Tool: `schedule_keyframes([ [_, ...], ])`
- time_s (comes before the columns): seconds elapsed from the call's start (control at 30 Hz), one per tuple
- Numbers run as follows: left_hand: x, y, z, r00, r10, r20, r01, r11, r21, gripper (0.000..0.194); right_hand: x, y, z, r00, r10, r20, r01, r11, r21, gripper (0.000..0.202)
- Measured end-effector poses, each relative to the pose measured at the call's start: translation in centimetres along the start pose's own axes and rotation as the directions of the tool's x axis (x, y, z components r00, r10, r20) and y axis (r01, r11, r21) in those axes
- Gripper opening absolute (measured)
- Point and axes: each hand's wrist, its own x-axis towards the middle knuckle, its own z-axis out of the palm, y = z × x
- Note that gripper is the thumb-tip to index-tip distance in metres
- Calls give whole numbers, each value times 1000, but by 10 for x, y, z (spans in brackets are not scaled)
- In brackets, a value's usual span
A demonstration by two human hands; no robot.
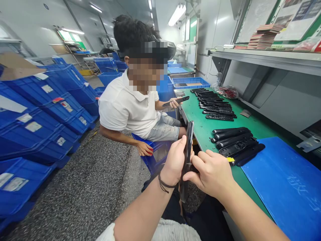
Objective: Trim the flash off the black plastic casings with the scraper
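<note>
My left hand (177, 159) is closed around a long, slim black plastic casing (190, 137), held nearly upright in front of my lap. My right hand (210, 172) is curled against the casing's lower half, its thumb stretched along the side. Beyond the right knuckles a yellow tool end (230, 159) sticks out; the rest of that tool is hidden by the hand, so its kind does not show. Nearby on the green table lies a group of black casings (233, 137), some with the hollow inner side facing up.
A blue sheet (283, 180) covers the table's near right. Further back lies a row of black casings (215, 103) on the green table (193, 124). A co-worker (130, 107) sits across, holding a similar part (179, 100). Blue crates (37, 124) are stacked left; a shelf (265, 55) overhangs right.
</note>
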Motion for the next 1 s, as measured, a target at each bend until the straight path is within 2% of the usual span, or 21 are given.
schedule_keyframes([
  [0.23,5,15,-3,999,-31,21,34,987,-157,50,0,-17,1,999,4,34,-9,989,148,78],
  [0.4,12,21,-10,996,-36,-82,17,977,-211,45,-3,-27,2,996,-5,85,-9,986,165,76],
  [0.57,19,21,-18,984,-53,-172,-1,954,-300,39,-3,-29,4,989,-60,133,50,996,78,57],
  [0.7,23,20,-23,954,-61,-294,-45,939,-342,37,-1,-28,8,995,-76,65,76,997,9,56],
  [0.87,30,17,-29,916,-143,-374,-44,892,-450,37,-2,-26,12,997,-80,-18,78,994,-77,53],
  [1.0,41,16,-38,875,-179,-449,-70,872,-484,36,-4,-14,14,994,-63,-84,63,998,-4,52],
])
